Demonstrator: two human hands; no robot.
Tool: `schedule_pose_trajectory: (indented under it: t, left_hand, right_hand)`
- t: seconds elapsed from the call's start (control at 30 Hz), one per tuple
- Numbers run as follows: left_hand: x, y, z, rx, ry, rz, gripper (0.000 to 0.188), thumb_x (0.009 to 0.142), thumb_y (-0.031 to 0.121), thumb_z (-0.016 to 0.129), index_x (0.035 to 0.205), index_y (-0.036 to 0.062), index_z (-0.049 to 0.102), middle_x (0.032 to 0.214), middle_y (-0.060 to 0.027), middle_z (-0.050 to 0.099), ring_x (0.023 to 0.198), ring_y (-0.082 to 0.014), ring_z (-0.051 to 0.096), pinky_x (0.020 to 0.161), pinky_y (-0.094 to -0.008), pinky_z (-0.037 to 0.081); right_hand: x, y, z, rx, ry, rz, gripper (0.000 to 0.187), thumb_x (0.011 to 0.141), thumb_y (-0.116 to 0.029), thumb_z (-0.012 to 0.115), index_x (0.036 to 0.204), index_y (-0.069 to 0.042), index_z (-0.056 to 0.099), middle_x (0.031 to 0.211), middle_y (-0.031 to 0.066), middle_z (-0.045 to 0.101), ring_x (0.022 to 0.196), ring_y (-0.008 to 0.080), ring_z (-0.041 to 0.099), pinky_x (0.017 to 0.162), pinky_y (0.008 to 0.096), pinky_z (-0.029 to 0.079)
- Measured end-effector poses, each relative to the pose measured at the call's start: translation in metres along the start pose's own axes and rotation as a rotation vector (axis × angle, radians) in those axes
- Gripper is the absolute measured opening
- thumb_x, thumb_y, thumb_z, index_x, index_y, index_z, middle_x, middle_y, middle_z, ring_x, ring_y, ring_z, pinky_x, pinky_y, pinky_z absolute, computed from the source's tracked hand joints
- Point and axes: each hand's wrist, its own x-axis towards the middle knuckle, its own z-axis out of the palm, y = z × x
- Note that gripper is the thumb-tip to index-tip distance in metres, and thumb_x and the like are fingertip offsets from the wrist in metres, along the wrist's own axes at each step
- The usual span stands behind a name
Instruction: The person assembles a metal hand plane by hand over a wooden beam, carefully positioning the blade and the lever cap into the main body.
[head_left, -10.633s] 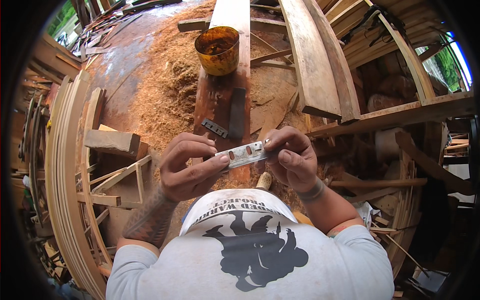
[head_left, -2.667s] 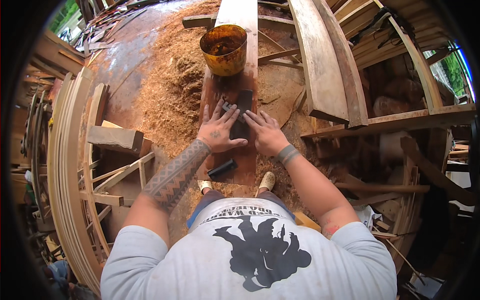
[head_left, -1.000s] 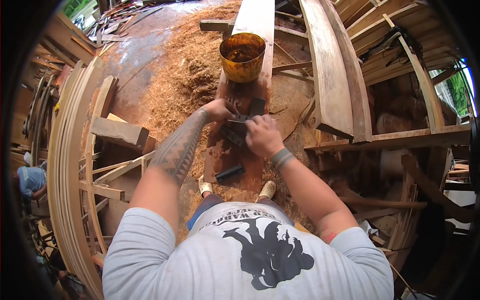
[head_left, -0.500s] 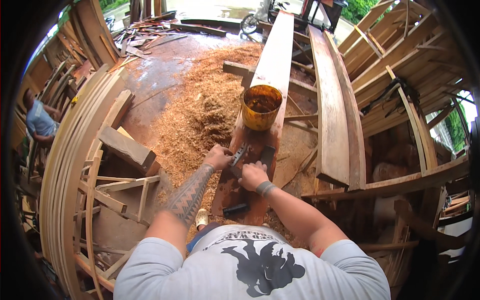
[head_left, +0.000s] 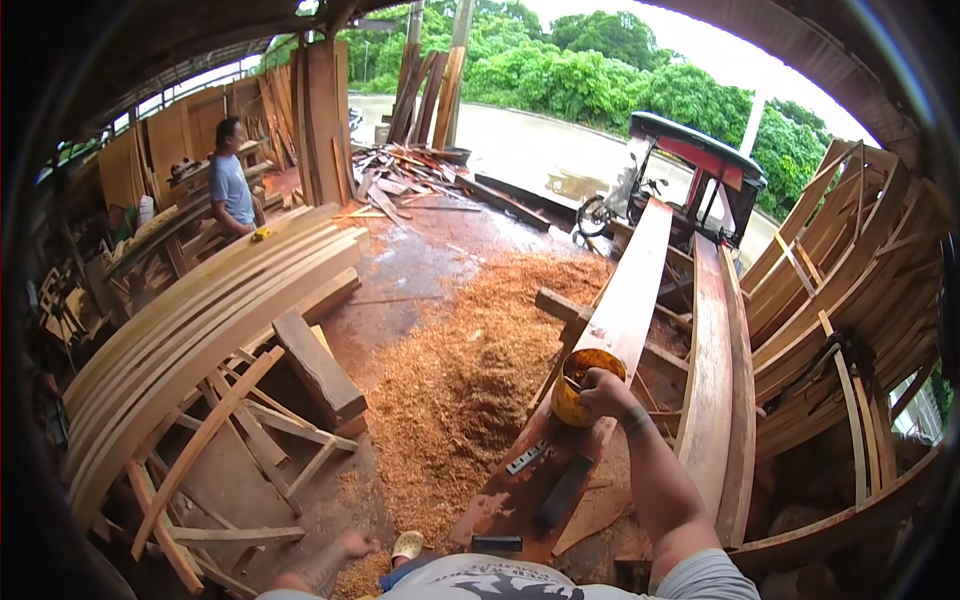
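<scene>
Tub (head_left: 570,410): yellow, stained, upright on the board (head_left: 632,300). The right hand (head_left: 603,395) is now at its mouth, fingers bent over the near right of the rim. Half a second ago both hands were at the slotted plate (head_left: 527,458); the right has since gone forward to the tub and the left hand (head_left: 355,543) has come off the board, to its left, low in view.

Hands: right curled and touching the tub; left well apart from it, over the floor beside the board. The right hand hides its own grip and the left is small and soft, so I cannot tell whether the right is clamped on the rim or on something inside, nor how far the left's fingers are closed.

Plate: lies alone on the board, slots up, nearer the wearer than the tub. Dark slab (head_left: 563,490) just to its right; black block (head_left: 497,543) at the board's near end. None of these three is touched by a hand.

Meaning for the work: attention appears to have passed from plate to tub, one-handed, with the plate left out on the board.

Outward: shavings (head_left: 460,370) heaped left of the board, planks (head_left: 220,335) stacked farther left. View has tilted up; a co-worker (head_left: 232,185) stands beyond the planks, a parked trike (head_left: 700,165) past the board's far end.
</scene>
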Motion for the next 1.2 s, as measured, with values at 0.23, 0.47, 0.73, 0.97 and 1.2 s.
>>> schedule_pose_trajectory:
  t: [0.23,0.47,0.73,0.97,1.2]
  left_hand:
    - [-0.101,-0.068,0.061,-0.362,-0.352,-0.542,0.062,0.099,0.063,0.08,0.133,0.0114,0.084,0.112,-0.0131,0.083,0.096,-0.0271,0.079,0.084,-0.0466,0.063]
    - [-0.083,-0.04,0.045,-0.632,-0.194,-0.474,0.061,0.099,0.061,0.081,0.133,0.0106,0.084,0.115,-0.0137,0.083,0.098,-0.0271,0.079,0.087,-0.0459,0.063]
    - [-0.09,-0.054,0.055,-0.622,-0.209,-0.467,0.06,0.099,0.06,0.082,0.133,0.0098,0.084,0.117,-0.0144,0.083,0.101,-0.0272,0.079,0.09,-0.0452,0.063]
    - [-0.066,-0.032,0.003,-0.351,0.045,-0.127,0.054,0.099,0.054,0.082,0.131,0.01,0.084,0.129,-0.0154,0.083,0.119,-0.029,0.078,0.107,-0.0444,0.059]
    - [-0.022,0.105,-0.111,-0.318,0.141,0.133,0.038,0.102,0.033,0.083,0.129,0.0079,0.082,0.116,-0.0119,0.085,0.109,-0.023,0.078,0.099,-0.0397,0.06]
  right_hand:
    - [0.061,-0.009,0.005,-0.878,-0.062,-0.109,0.051,0.088,-0.031,0.077,0.13,-0.001,0.079,0.13,0.0222,0.081,0.116,0.0322,0.08,0.095,0.0444,0.065]
    - [0.104,0.019,0.023,-0.956,-0.283,-0.024,0.043,0.094,-0.03,0.07,0.124,-0.002,0.082,0.129,0.0202,0.081,0.118,0.0321,0.08,0.1,0.0442,0.064]
    - [0.109,0.051,0.031,-0.955,-0.204,-0.062,0.04,0.101,-0.03,0.064,0.122,-0.003,0.085,0.128,0.0202,0.082,0.119,0.0333,0.079,0.104,0.044,0.063]
    - [0.048,0.018,-0.029,-0.721,0.279,-0.044,0.035,0.088,-0.033,0.084,0.11,-0.006,0.085,0.117,0.0206,0.083,0.115,0.0376,0.079,0.102,0.0467,0.063]
    - [-0.063,0.079,-0.032,0.176,0.524,0.007,0.025,0.099,-0.022,0.081,0.11,0.001,0.079,0.095,0.0125,0.08,0.082,0.0257,0.075,0.074,0.0401,0.059]
